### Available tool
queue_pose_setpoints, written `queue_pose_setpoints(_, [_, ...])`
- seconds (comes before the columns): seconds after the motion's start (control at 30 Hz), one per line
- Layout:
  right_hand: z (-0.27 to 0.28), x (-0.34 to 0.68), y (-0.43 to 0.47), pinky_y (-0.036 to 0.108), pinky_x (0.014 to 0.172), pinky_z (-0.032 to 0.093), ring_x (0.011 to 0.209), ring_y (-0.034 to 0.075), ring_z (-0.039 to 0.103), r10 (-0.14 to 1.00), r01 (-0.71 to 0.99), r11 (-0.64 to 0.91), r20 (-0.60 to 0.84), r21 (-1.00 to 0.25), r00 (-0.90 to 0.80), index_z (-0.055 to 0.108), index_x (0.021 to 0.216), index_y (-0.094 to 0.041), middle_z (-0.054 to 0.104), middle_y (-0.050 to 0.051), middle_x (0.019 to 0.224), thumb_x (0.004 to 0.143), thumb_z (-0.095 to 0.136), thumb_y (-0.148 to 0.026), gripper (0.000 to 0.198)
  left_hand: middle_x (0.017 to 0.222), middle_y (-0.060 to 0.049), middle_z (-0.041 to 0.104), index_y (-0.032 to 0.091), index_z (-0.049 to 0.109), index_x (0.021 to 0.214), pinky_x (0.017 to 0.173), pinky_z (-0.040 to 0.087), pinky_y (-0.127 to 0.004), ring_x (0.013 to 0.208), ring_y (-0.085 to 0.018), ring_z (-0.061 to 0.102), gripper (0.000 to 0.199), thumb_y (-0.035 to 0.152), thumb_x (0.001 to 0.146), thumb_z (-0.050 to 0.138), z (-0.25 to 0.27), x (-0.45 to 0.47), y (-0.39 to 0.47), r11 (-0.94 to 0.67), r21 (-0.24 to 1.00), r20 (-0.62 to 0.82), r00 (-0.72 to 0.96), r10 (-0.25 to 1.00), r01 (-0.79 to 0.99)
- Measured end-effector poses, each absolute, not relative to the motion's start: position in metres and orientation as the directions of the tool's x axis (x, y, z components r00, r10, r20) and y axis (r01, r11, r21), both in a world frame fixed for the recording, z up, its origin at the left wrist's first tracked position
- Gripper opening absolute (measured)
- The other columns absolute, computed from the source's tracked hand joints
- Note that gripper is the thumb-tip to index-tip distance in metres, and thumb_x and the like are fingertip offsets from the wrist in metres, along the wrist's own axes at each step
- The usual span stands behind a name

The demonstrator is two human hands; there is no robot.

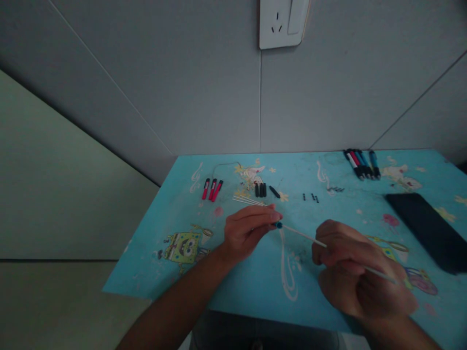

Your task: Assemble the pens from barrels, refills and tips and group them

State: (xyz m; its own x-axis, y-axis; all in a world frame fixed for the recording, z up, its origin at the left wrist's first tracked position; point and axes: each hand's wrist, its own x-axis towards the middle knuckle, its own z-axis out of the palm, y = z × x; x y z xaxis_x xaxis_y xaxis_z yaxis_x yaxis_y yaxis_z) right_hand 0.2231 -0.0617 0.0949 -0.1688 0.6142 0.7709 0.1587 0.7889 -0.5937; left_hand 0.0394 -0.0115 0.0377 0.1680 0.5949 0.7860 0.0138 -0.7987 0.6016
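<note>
In my left hand (250, 228), the fingers are pinched around a small blue pen barrel (279, 225), most of it hidden by them. My right hand (359, 270) grips a thin white pen refill (304, 236) between thumb and fingers. The refill's far end meets the open end of the barrel; whether it is inside, I cannot tell. Behind my left hand lie several white refills (246, 200), their near ends covered by the fingers. Beyond them are short black tubes (260, 190), one lying apart at an angle.
Three red barrels with black ends (212, 190) lie at the left on the blue cartoon-print table (233, 296). Tiny black pieces (314, 198) and small springs (334, 189) sit right of centre. Several whole pens (361, 164) lie at the back right, near a dark flat slab (426, 231).
</note>
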Motion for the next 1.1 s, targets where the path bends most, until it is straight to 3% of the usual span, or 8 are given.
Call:
queue_pose_setpoints(0.2, [0.095, 0.22, -0.058, 0.028, 0.052, 0.04, 0.058, 0.013, 0.05, 0.578, 0.292, 0.809, 0.781, -0.511, -0.235, 0.053, 0.089, -0.016, 0.054, 0.001, 0.068, 0.091, 0.043, -0.007, 0.014, 0.102, -0.006, 0.072, 0.02, 0.067, 0.112, 0.09, 0.058, -0.038, 0.095, -0.018, 0.069, 0.03, 0.009, 0.085, 0.064, 0.035, 0.04, -0.013, -0.803, 0.596, 0.787, 0.189, 0.587, 0.011])
queue_pose_setpoints(0.37, [0.092, 0.216, -0.054, 0.027, 0.056, 0.041, 0.06, 0.012, 0.049, 0.69, 0.405, 0.718, 0.651, -0.566, -0.316, 0.052, 0.089, -0.017, 0.054, 0.0, 0.07, 0.088, 0.045, -0.005, 0.014, 0.103, -0.005, 0.072, 0.022, 0.067, 0.113, 0.09, 0.057, -0.036, 0.099, -0.018, 0.068, 0.031, 0.01, 0.084, 0.065, 0.033, 0.04, -0.015, -0.797, 0.603, 0.772, 0.221, 0.597, 0.047])
queue_pose_setpoints(0.67, [0.084, 0.217, -0.049, 0.023, 0.054, 0.04, 0.055, 0.009, 0.05, 0.765, 0.409, 0.627, 0.622, -0.663, -0.167, 0.052, 0.085, -0.018, 0.054, -0.001, 0.073, 0.092, 0.044, -0.009, 0.014, 0.098, -0.005, 0.072, 0.021, 0.069, 0.108, 0.086, 0.057, -0.033, 0.096, -0.017, 0.068, 0.025, 0.013, 0.084, 0.066, 0.031, 0.042, -0.01, -0.742, 0.66, 0.713, 0.216, 0.667, 0.112])
queue_pose_setpoints(0.8, [0.08, 0.215, -0.047, 0.024, 0.053, 0.039, 0.053, 0.009, 0.048, 0.83, 0.444, 0.547, 0.53, -0.71, -0.176, 0.052, 0.082, -0.019, 0.053, -0.001, 0.069, 0.094, 0.044, -0.014, 0.015, 0.099, -0.006, 0.072, 0.021, 0.07, 0.105, 0.083, 0.057, -0.031, 0.094, -0.017, 0.068, 0.023, 0.014, 0.084, 0.067, 0.03, 0.042, -0.01, -0.727, 0.675, 0.694, 0.227, 0.684, 0.128])
queue_pose_setpoints(1.1, [0.065, 0.206, -0.036, 0.026, 0.061, 0.045, 0.066, 0.014, 0.058, 0.81, 0.469, 0.582, 0.526, -0.664, -0.261, 0.055, 0.087, -0.019, 0.059, 0.003, 0.077, 0.096, 0.041, -0.02, 0.017, 0.097, -0.006, 0.072, 0.02, 0.071, 0.102, 0.082, 0.055, -0.032, 0.091, -0.016, 0.067, 0.018, 0.016, 0.086, 0.064, 0.023, 0.039, -0.006, -0.681, 0.711, 0.653, 0.194, 0.732, 0.174])
